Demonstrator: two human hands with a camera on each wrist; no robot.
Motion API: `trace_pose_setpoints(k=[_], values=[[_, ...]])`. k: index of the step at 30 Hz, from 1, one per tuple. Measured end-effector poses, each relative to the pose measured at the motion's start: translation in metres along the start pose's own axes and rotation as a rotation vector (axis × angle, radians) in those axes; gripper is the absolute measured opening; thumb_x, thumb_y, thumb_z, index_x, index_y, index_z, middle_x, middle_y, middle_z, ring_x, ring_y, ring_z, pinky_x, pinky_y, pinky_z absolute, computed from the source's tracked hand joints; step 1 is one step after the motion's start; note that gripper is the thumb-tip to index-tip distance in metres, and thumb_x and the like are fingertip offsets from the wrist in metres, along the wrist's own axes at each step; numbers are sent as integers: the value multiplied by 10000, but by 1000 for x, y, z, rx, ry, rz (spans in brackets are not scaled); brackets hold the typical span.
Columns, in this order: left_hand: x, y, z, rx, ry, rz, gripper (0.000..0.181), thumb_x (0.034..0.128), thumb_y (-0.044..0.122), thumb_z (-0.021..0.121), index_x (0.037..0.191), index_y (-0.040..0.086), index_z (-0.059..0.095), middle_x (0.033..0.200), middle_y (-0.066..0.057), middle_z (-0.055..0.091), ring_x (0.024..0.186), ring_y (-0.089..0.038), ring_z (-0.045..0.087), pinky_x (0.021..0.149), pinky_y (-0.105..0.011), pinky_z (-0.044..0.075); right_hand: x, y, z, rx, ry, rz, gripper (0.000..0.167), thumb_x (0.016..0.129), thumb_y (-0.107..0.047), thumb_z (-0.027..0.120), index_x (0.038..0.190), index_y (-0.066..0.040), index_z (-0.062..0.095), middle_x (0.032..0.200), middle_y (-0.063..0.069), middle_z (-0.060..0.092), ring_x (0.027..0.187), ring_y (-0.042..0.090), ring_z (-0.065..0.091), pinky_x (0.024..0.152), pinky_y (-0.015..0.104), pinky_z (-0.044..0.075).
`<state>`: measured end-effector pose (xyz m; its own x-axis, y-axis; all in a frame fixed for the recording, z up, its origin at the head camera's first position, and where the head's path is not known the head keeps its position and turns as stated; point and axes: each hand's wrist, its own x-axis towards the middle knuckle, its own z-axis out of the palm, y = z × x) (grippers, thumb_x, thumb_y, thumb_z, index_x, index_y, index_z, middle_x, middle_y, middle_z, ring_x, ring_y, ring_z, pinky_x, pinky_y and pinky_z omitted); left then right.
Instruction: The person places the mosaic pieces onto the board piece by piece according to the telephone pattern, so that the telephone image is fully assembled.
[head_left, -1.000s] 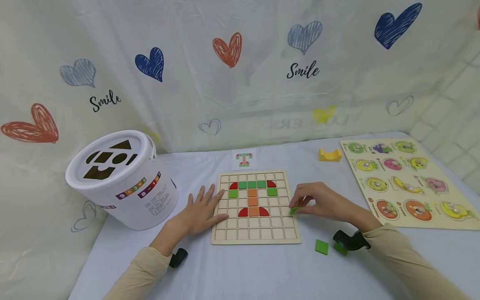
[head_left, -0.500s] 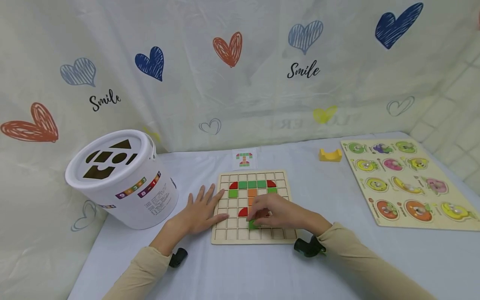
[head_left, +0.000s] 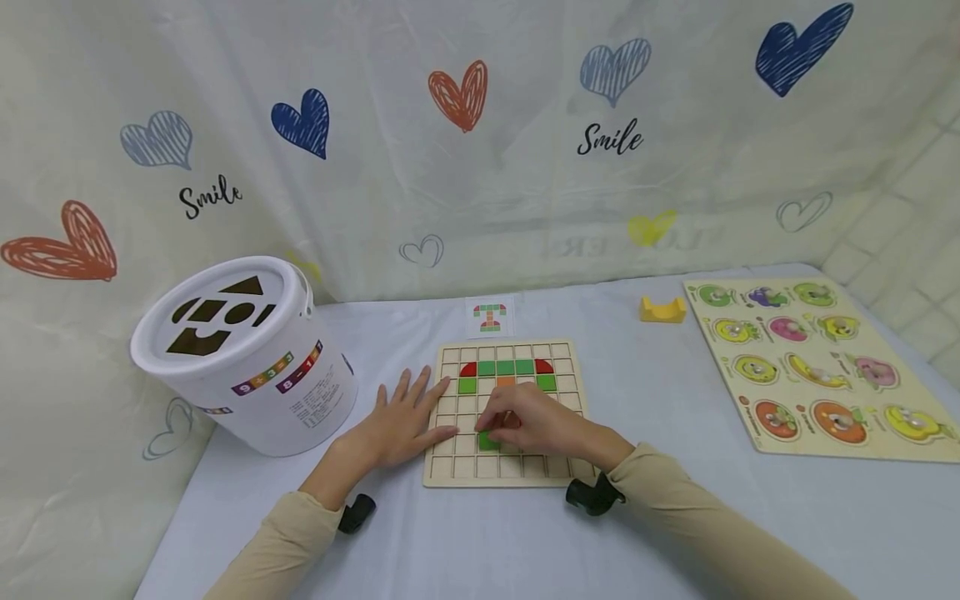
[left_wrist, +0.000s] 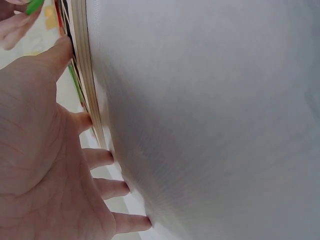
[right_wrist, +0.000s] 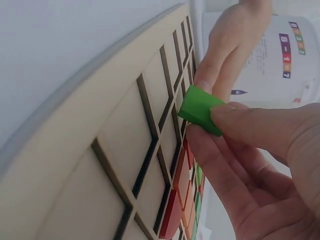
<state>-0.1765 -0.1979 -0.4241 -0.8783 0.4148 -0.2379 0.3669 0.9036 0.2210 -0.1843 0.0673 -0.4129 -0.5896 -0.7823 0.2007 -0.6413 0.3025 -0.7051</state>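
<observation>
A wooden grid board [head_left: 525, 481] lies on the table, with red, green and orange tiles set in its cells. My right hand [head_left: 536, 421] is over the board's middle, pinching a green square tile [right_wrist: 200, 107] between thumb and fingers. The tile is tilted above the grid in the right wrist view; whether it touches the board, I cannot tell. Some orange and red tiles are hidden behind this hand. My left hand [head_left: 401, 425] lies with fingers spread, its thumb and index finger on the board's left edge [left_wrist: 82, 55].
A small pattern card [head_left: 490, 317] lies behind the board. At left stands a white bucket [head_left: 311, 408] with shape holes in its lid. A yellow notched block [head_left: 662, 311] and a fruit puzzle board [head_left: 832, 446] are at right.
My right hand has moved left with the green tile, from the board's right edge to its middle. Two loose green tiles on the table are now hidden by the forearm. The left hand stays put.
</observation>
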Motion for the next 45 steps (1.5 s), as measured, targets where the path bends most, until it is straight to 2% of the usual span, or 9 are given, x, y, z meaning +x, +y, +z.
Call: trace_pose_setpoints(k=[14,27,39,45], values=[[0,0,-1,10,-1,0,858,1044,655,454,1693,165,181,1741,-209,74,1576,-507,29,1170,-778,81,2,-2,3,-51,-19,33,146,910,6,793,1046,-46,813,944,-8,706,857,39,647,775,213,563],[-2,4,-4,4,-7,-4,840,1052,630,468,1689,153,201,1737,-218,90,1575,-511,43,1169,-778,91,5,-8,4,-184,-75,24,166,905,-1,803,1069,-15,818,934,20,694,800,29,571,721,179,514],[-1,2,-3,2,-23,-12,848,1048,645,459,1693,167,185,1743,-202,66,1578,-504,18,1174,-774,73,6,-15,9,-316,-73,12,150,890,40,800,1029,-12,822,914,35,694,832,105,656,763,175,549],[1,1,-2,-6,-11,-7,849,1045,651,463,1691,167,199,1743,-201,74,1577,-506,25,1172,-777,72,3,-16,8,-317,-73,6,152,899,41,789,1041,-8,816,932,43,698,849,110,662,776,176,556]])
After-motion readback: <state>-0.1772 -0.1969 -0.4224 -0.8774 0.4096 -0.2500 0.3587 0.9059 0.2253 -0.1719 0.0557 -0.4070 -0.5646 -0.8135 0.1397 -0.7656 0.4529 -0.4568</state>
